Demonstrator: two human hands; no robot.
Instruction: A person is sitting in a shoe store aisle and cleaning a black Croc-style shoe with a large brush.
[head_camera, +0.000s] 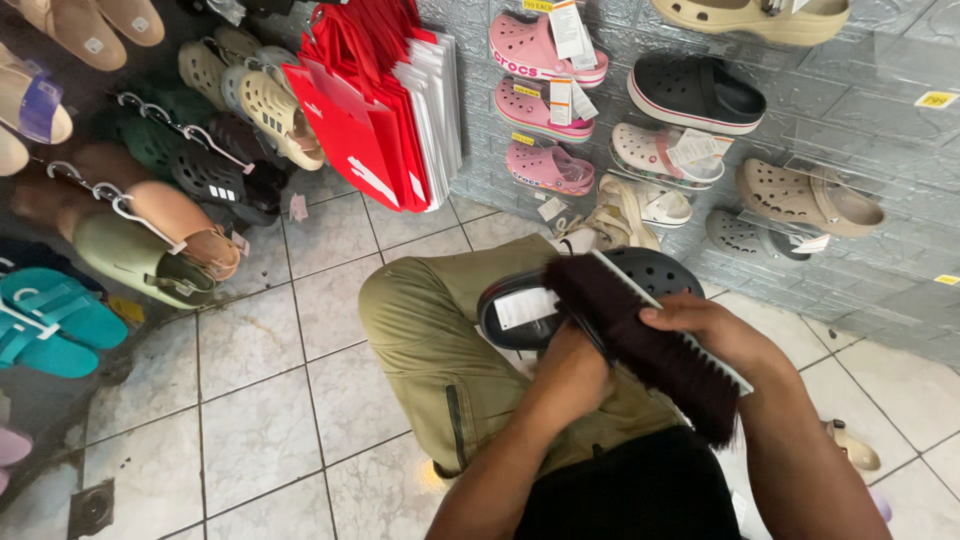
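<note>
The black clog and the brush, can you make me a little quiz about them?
1. True or false: the right hand holds a long dark-bristled brush.
2. Which hand holds the black clog?
3. What colour are the three clogs stacked on the grey wall beside the red bags? A) pink B) yellow C) blue

Key: 1 true. 2 the left hand, over the knee in olive trousers. 3 A.

The black clog (655, 270) looks like matt moulded foam, the brush (640, 345) has dense dark bristles, and the floor tiles (260, 400) are glossy.
</note>
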